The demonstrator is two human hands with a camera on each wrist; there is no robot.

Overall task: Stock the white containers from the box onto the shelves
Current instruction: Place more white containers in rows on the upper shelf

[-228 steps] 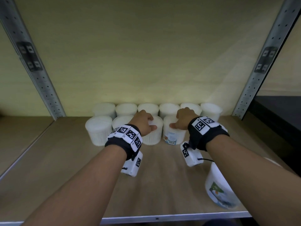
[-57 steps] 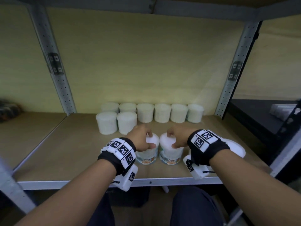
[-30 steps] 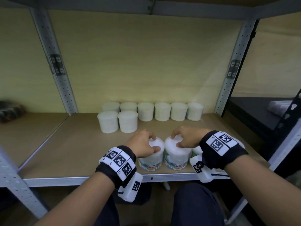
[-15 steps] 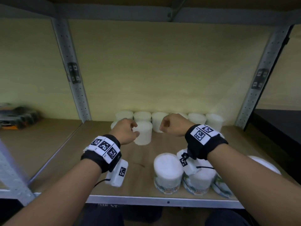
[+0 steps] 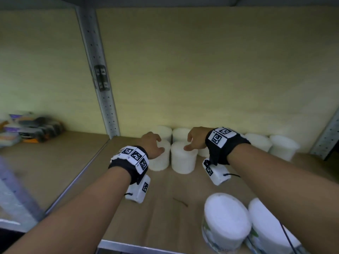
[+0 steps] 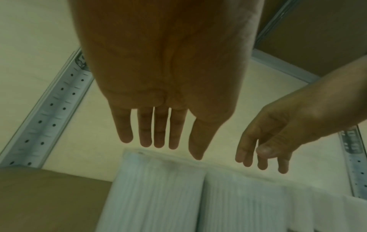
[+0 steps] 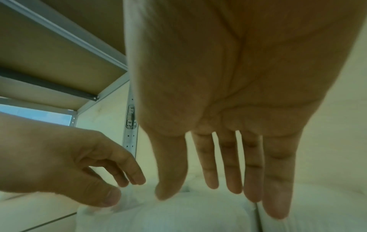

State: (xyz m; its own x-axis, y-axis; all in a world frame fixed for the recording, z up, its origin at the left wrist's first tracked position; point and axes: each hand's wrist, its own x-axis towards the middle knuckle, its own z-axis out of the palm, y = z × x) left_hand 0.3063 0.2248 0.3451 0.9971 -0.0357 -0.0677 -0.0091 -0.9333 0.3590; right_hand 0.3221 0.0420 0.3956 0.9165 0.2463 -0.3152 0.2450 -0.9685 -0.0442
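No word, brand or number can be read. The two near containers (image 5: 227, 219) at about 5 o'clock on the shelf (image 5: 165, 217) carry printed labels, green and blue, too blurred to make out. The wristbands (image 5: 134, 156) bear black-and-white square code markers, and so do the white camera housings (image 5: 142, 187) under the wrists; these are patterns, not letters. The packages (image 5: 27, 129) at 9 o'clock are blurred beyond reading.

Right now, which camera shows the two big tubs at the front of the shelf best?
The head view. It shows both front tubs whole from above, white lids up, near the shelf edge, at the right. Neither wrist view shows them: each looks past open fingers at the ribbed white containers farther back.
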